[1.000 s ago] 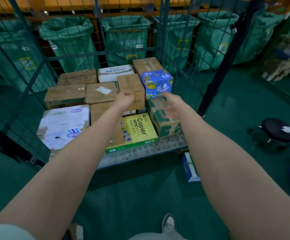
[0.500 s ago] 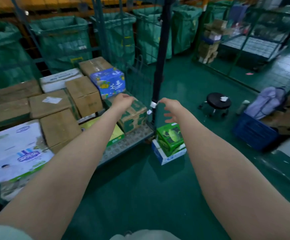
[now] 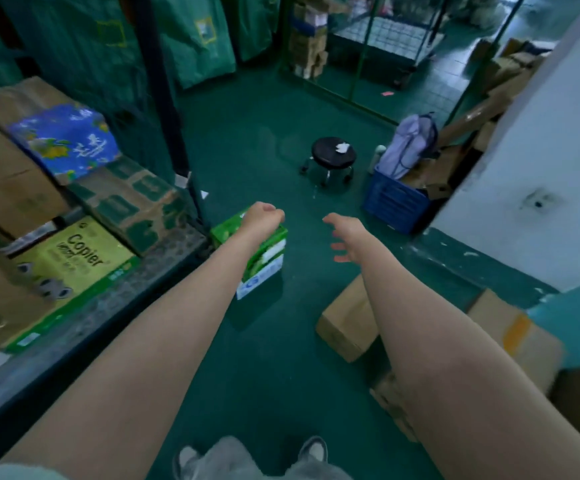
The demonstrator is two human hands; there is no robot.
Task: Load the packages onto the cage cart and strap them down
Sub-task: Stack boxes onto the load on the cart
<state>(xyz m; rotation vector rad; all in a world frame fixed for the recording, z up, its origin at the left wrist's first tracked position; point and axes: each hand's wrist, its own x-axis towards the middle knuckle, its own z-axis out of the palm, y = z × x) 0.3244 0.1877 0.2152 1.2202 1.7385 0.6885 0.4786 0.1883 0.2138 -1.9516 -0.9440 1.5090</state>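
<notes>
Green box [image 3: 224, 233] stacked on a white box [image 3: 264, 276] on the floor, just beside the cage cart [image 3: 174, 251] corner, lies nearest the left hand [image 3: 262, 217], fingers clenched on nothing; right hand [image 3: 345, 233], fingers spread, hovers beside it.

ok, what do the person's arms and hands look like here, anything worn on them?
Both forearms are bare. The left hand and right hand wear no gloves; no watch, band or ring shows. The only clothing on them is a pale grey-green sleeve at the left upper arm, bottom-left corner; the right arm leaves the frame with no sleeve in view.
</notes>
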